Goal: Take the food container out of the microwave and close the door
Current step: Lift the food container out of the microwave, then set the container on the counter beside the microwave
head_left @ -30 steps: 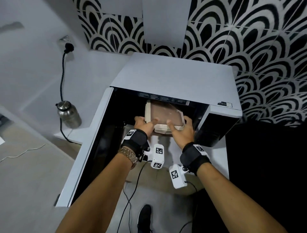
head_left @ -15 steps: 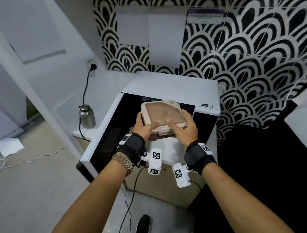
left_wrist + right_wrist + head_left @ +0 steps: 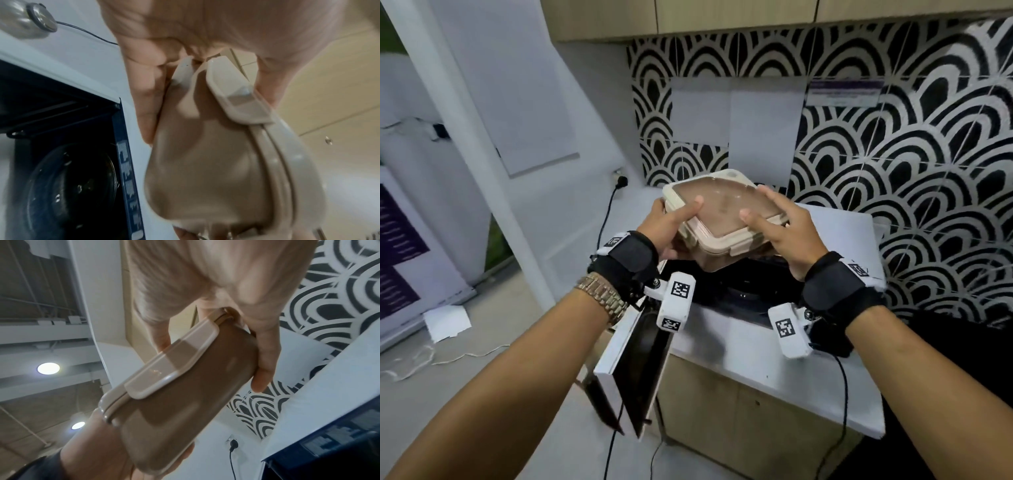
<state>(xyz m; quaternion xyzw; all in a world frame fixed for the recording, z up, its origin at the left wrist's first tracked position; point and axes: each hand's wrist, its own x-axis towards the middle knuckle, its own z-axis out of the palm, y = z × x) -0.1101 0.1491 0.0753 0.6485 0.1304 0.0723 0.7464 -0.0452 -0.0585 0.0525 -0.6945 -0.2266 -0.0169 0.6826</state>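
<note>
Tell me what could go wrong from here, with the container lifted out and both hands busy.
The food container hangs tilted between the left hand and right hand; it could slip or spill if a clip gives. The microwave door stands open, and neither hand is free to shut it, so a one-handed hold may come next.

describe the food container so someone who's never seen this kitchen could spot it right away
Find the white microwave against the black-and-white arch-patterned wall. Just above its open front, both hands, left and right, hold the food container. It is the only beige, rounded-corner box with a see-through lid and clip latches.
</note>
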